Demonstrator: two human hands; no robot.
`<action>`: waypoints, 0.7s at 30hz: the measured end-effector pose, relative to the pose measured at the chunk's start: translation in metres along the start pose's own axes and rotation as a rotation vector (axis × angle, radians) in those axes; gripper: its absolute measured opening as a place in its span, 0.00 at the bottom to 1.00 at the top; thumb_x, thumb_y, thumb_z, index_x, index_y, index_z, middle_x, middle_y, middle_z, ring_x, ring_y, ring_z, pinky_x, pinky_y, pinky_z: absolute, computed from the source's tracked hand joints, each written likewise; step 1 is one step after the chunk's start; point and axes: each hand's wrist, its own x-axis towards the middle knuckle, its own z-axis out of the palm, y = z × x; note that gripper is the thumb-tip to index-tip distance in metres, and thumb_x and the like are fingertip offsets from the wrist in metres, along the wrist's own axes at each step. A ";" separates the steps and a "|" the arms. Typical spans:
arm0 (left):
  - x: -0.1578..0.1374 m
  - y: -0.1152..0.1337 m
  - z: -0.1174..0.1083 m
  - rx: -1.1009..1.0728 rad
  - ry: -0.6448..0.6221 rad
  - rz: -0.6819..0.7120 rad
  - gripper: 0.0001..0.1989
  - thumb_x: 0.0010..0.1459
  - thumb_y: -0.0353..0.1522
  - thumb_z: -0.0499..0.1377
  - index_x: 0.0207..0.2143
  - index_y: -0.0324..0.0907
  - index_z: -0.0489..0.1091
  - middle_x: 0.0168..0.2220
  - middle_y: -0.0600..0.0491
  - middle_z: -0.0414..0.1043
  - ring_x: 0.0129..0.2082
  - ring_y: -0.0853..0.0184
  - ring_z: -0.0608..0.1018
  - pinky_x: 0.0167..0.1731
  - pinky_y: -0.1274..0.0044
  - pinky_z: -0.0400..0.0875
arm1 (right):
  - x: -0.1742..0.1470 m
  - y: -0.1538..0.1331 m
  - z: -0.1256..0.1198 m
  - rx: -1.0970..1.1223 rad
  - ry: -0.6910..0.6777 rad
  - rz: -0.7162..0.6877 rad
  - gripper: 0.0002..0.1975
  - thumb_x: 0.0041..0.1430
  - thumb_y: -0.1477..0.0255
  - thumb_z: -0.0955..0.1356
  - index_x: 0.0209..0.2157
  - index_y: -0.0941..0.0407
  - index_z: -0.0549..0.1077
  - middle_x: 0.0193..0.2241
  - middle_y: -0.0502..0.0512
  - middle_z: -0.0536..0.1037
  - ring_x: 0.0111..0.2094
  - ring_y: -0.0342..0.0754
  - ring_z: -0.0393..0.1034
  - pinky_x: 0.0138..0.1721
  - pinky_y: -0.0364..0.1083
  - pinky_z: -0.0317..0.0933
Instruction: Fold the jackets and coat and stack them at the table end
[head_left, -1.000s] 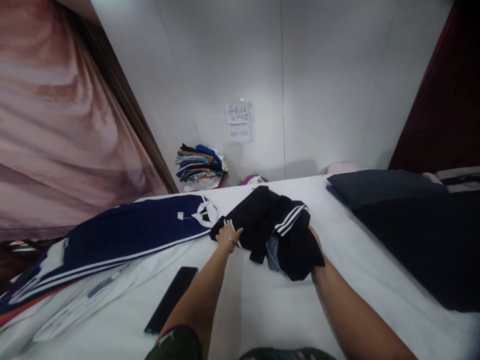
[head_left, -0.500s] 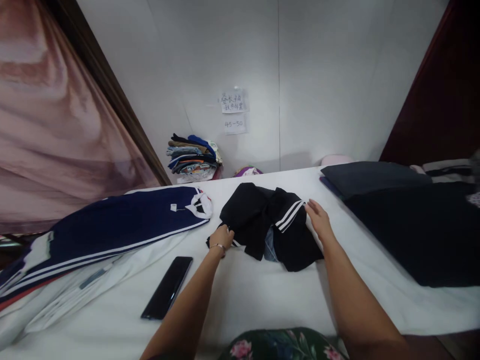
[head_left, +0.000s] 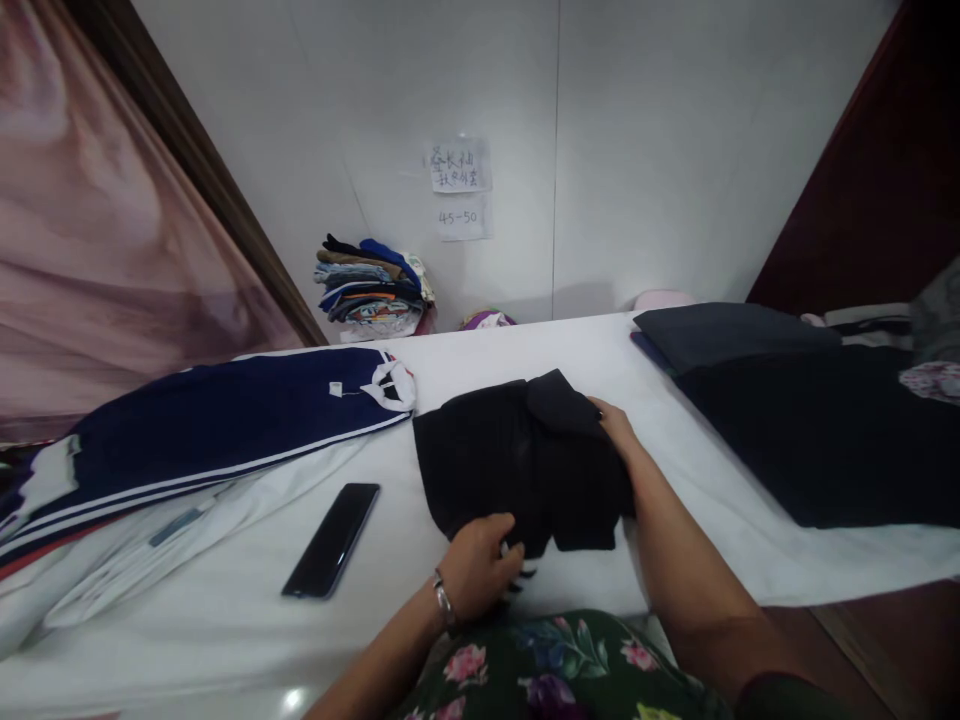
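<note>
A black garment (head_left: 480, 460), partly folded, lies on the white-covered table in front of me. My left hand (head_left: 484, 565) is closed at its near edge, on a part with white stripes that shows below the fingers. At the garment's right edge is my right hand (head_left: 619, 430); its fingers are curled on the cloth and partly hidden by it. A dark grey flap of the garment (head_left: 566, 405) lies on top, near the right hand.
A navy garment with a white collar (head_left: 225, 410) stretches along the left, above white cloth. A phone (head_left: 332, 540) lies nearer me on the table (head_left: 225, 640). Dark garments (head_left: 810, 430) are spread at right. Folded clothes (head_left: 371, 285) are stacked by the wall.
My left hand has moved nearer my body with the garment's striped part. The right hand has closed in on the right edge. The bunched garment now lies flatter, its blue patch covered.
</note>
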 end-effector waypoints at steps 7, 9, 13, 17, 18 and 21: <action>0.004 0.020 0.006 -0.096 -0.265 0.163 0.17 0.53 0.39 0.55 0.18 0.41 0.54 0.16 0.62 0.51 0.19 0.76 0.57 0.20 0.80 0.49 | 0.025 -0.055 -0.036 0.266 0.038 -0.129 0.22 0.47 0.66 0.67 0.46 0.56 0.74 0.38 0.52 0.79 0.37 0.48 0.73 0.42 0.48 0.66; 0.016 0.029 0.010 -0.107 -0.291 0.202 0.15 0.54 0.41 0.55 0.20 0.41 0.61 0.17 0.62 0.55 0.19 0.76 0.60 0.20 0.81 0.51 | 0.044 -0.078 -0.040 0.268 0.020 -0.259 0.21 0.50 0.64 0.67 0.47 0.55 0.73 0.40 0.52 0.78 0.40 0.48 0.72 0.45 0.49 0.65; 0.041 0.052 0.026 -0.245 -0.274 0.289 0.15 0.55 0.42 0.56 0.41 0.44 0.72 0.30 0.57 0.72 0.27 0.73 0.71 0.27 0.82 0.62 | 0.079 -0.116 -0.040 0.026 0.051 -0.473 0.29 0.52 0.63 0.68 0.56 0.56 0.66 0.51 0.58 0.73 0.51 0.53 0.67 0.53 0.54 0.58; 0.058 0.049 0.019 -0.336 -0.098 0.331 0.16 0.56 0.40 0.55 0.44 0.44 0.72 0.39 0.53 0.75 0.34 0.70 0.75 0.34 0.80 0.68 | 0.064 -0.121 -0.040 -0.082 0.149 -0.443 0.27 0.54 0.62 0.68 0.55 0.56 0.67 0.48 0.59 0.75 0.52 0.54 0.66 0.54 0.56 0.56; 0.061 0.040 0.011 -0.318 -0.018 0.300 0.15 0.57 0.39 0.54 0.43 0.44 0.72 0.39 0.53 0.76 0.34 0.70 0.76 0.36 0.79 0.69 | 0.050 -0.116 -0.041 -0.043 0.158 -0.405 0.23 0.56 0.62 0.66 0.51 0.56 0.70 0.45 0.58 0.76 0.49 0.53 0.69 0.53 0.54 0.58; 0.070 -0.002 -0.021 -0.106 0.315 0.191 0.13 0.58 0.36 0.53 0.42 0.45 0.72 0.44 0.52 0.75 0.44 0.66 0.74 0.47 0.75 0.67 | -0.007 -0.087 -0.044 0.026 0.102 -0.308 0.16 0.56 0.61 0.66 0.42 0.55 0.76 0.40 0.56 0.79 0.45 0.52 0.72 0.51 0.52 0.62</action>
